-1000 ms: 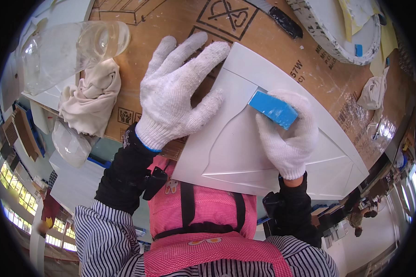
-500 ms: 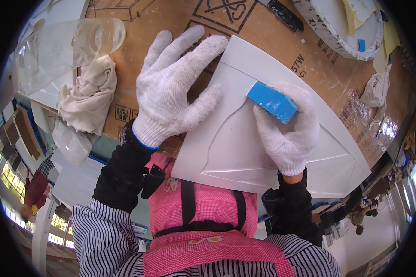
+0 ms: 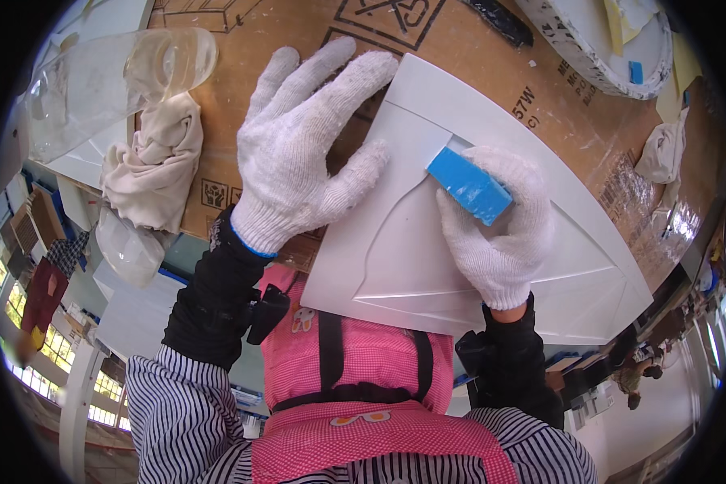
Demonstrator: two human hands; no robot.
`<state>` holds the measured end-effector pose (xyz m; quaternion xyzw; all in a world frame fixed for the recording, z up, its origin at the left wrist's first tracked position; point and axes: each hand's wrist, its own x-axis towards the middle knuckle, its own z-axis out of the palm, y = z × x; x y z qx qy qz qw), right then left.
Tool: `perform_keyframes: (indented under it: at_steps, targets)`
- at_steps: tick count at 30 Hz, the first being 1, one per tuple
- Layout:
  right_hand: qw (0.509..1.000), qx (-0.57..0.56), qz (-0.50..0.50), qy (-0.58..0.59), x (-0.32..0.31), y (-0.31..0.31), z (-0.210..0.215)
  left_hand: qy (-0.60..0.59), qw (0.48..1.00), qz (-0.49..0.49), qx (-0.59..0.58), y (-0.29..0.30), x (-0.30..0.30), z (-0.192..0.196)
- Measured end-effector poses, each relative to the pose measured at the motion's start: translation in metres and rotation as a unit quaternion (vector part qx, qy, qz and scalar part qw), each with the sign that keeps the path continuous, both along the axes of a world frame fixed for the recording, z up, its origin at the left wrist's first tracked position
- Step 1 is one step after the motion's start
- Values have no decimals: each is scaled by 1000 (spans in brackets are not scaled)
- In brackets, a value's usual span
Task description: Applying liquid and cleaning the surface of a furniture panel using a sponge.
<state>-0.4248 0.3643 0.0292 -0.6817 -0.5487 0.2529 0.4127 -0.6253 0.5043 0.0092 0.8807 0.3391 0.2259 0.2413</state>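
A white panel (image 3: 395, 234) with raised ridges and a curved far edge lies on brown cardboard, its near edge by my pink apron. My right hand (image 3: 508, 222), in a white knit glove, grips a blue sanding block (image 3: 469, 185) dusted with white. The block rests on the panel beside a recessed corner of its ridges; the fingertips behind it are partly hidden. My left hand (image 3: 302, 153), gloved the same way, lies flat with fingers spread at the panel's left edge. Its thumb reaches over that edge, and the other fingers point away from me over the cardboard.
Left of my left hand are a clear plastic container (image 3: 97, 89), a crumpled beige cloth (image 3: 157, 165) and a clear plastic piece (image 3: 129, 248). A paint-smeared white tub (image 3: 593, 60) stands at far right, near a black object (image 3: 502, 22) and another cloth (image 3: 661, 153).
My right hand and the blue block have shifted slightly left, and the block is tilted a little more. My left hand stays spread in nearly the same place.
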Motion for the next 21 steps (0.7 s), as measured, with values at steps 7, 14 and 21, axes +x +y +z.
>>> perform_keyframes:
  at_steps: [7,14,21]
  targets:
    - [998,-34,-17,50,-12,-19,5,0,1000,-6,9,0,0,5]
    - [998,13,-44,41,-18,-17,-4,32,999,-20,-31,-1,0,6]
    - [998,-8,-31,60,-28,-34,-1,39,999,-26,-21,-1,-1,7]
